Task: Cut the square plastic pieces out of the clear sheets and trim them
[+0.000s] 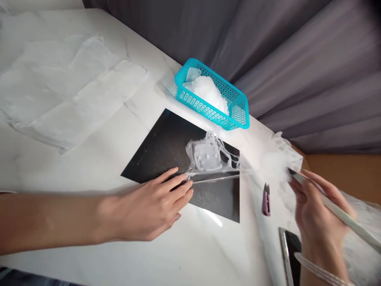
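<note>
My left hand [154,204] lies flat with fingers stretched out, its fingertips pressing the near edge of a clear plastic sheet [220,176] on a black mat [178,159]. A see-through plastic piece [206,157] with trailing strands rests on the mat just beyond those fingers. My right hand [317,210], blurred by motion, is closed round a long thin white tool [336,210] whose tip points toward a heap of clear film [282,159] at the table's right edge.
A turquoise basket [238,113] holding white material stands behind the mat. White sheets [68,91] lie at the far left. Small pink snips [266,200] and a phone [291,254] lie near my right hand. A grey curtain [297,59] hangs behind the white table [190,254].
</note>
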`<state>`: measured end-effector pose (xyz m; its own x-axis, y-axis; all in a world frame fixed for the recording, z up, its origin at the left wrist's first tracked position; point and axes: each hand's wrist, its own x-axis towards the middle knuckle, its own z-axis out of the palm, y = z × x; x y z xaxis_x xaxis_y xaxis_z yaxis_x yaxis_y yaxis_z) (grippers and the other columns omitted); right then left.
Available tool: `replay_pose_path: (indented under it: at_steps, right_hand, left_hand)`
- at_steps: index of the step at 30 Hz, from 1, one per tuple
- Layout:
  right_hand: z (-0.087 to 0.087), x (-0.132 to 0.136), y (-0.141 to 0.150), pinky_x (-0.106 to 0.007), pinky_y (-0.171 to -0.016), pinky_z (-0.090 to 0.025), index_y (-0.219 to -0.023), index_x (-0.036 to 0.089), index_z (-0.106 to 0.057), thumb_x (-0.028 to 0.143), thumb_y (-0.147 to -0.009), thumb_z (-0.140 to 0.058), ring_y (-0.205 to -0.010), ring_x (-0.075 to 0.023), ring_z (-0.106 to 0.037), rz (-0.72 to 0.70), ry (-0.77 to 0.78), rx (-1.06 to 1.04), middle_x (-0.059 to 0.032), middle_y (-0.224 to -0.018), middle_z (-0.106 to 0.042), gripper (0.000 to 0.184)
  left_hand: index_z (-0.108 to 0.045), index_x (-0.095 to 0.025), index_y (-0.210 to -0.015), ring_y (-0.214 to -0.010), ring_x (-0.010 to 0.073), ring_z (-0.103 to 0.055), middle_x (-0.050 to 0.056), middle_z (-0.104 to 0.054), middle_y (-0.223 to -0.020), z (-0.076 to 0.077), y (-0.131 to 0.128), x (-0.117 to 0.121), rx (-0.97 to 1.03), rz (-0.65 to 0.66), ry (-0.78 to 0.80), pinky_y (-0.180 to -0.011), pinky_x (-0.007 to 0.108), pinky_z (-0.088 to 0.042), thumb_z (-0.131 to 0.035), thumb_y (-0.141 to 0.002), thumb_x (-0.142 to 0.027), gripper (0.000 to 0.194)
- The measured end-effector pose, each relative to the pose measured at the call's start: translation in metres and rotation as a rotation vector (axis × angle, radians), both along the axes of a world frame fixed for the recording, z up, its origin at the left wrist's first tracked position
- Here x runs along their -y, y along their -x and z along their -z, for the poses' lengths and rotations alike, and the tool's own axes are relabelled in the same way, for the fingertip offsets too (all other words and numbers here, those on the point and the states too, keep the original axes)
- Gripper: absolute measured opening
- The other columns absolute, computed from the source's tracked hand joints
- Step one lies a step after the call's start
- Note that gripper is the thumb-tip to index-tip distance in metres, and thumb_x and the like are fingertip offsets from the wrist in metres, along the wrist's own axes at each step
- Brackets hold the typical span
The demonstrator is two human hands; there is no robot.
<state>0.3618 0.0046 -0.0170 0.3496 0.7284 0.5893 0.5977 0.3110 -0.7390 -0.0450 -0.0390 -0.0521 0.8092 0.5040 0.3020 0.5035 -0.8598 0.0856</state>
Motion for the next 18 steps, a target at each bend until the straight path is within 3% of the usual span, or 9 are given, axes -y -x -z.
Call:
replay_pose_path:
  at_steps: [2,3,6,7,10,13,15,18]
  right_hand:
    - [-0.004,-0.004,-0.051,-0.041,-0.083,-0.064,-0.086,0.030,-0.082,0.016,-0.078,-0.079,-0.083,-0.0288,-0.078,0.076,0.028,-0.180,-0.0053,-0.089,-0.080,0.015]
    - [-0.007,-0.003,-0.068,-0.040,-0.079,-0.065,-0.078,0.031,-0.081,0.014,-0.075,-0.081,-0.073,-0.0273,-0.078,0.104,0.018,-0.235,-0.0039,-0.077,-0.079,0.017]
    - [-0.016,0.013,-0.068,-0.040,-0.072,-0.066,-0.074,0.030,-0.080,0.010,-0.072,-0.083,-0.058,-0.0251,-0.075,0.028,0.110,-0.362,-0.0019,-0.061,-0.074,0.020]
    - [-0.017,0.021,-0.052,-0.039,-0.071,-0.067,-0.080,0.028,-0.080,0.011,-0.073,-0.081,-0.060,-0.0248,-0.076,-0.016,0.132,-0.404,-0.0015,-0.064,-0.076,0.019]
    - [-0.017,0.037,0.018,-0.036,-0.078,-0.066,-0.103,0.025,-0.075,0.015,-0.085,-0.068,-0.091,-0.0221,-0.077,-0.224,0.229,-0.508,-0.0030,-0.091,-0.080,0.022]
    - [-0.017,0.044,0.087,-0.036,-0.079,-0.065,-0.109,0.027,-0.072,0.018,-0.093,-0.059,-0.096,-0.0201,-0.076,-0.429,0.341,-0.547,-0.0038,-0.100,-0.079,0.023]
    - [-0.020,0.046,0.121,-0.036,-0.079,-0.065,-0.111,0.028,-0.071,0.021,-0.095,-0.057,-0.097,-0.0201,-0.076,-0.533,0.394,-0.562,-0.0041,-0.104,-0.079,0.023]
    - [-0.028,0.046,0.155,-0.030,-0.075,-0.065,-0.111,0.030,-0.071,0.023,-0.096,-0.056,-0.095,-0.0187,-0.076,-0.657,0.494,-0.695,-0.0029,-0.104,-0.078,0.021]
  left_hand:
    - [-0.053,-0.006,-0.138,-0.130,0.0312,-0.051,0.014,-0.059,-0.139,0.000,0.001,0.000,0.007,-0.002,0.003,-0.114,0.049,-0.036,-0.047,-0.098,-0.031,0.048]
    - [-0.054,-0.006,-0.138,-0.130,0.0318,-0.051,0.014,-0.059,-0.139,0.001,0.001,0.000,0.020,-0.005,0.005,-0.114,0.049,-0.036,-0.048,-0.098,-0.032,0.048]
    - [-0.057,-0.009,-0.135,-0.129,0.0314,-0.052,0.013,-0.061,-0.136,0.004,0.001,0.000,0.096,-0.004,0.032,-0.114,0.049,-0.037,-0.051,-0.097,-0.031,0.045]
    - [-0.058,-0.010,-0.134,-0.128,0.0306,-0.053,0.012,-0.063,-0.134,0.005,0.000,-0.001,0.134,0.000,0.052,-0.114,0.049,-0.037,-0.052,-0.097,-0.030,0.042]
    - [-0.062,-0.011,-0.127,-0.126,0.0268,-0.053,0.010,-0.067,-0.126,0.004,-0.003,-0.002,0.314,0.010,0.131,-0.114,0.045,-0.039,-0.050,-0.097,-0.019,0.034]
    - [-0.064,-0.015,-0.121,-0.123,0.0217,-0.053,0.009,-0.066,-0.122,-0.004,-0.005,-0.003,0.555,-0.047,0.311,-0.107,0.038,-0.046,-0.046,-0.096,-0.010,0.032]
    - [-0.065,-0.019,-0.119,-0.110,0.0188,-0.058,0.007,-0.066,-0.116,-0.011,-0.005,-0.005,0.700,-0.173,0.527,-0.092,0.032,-0.053,-0.048,-0.097,-0.015,0.028]
    - [-0.064,-0.023,-0.123,-0.083,0.0152,-0.058,0.004,-0.067,-0.098,-0.019,-0.002,-0.012,0.845,-0.298,1.021,-0.072,0.028,-0.053,-0.053,-0.096,-0.031,0.030]
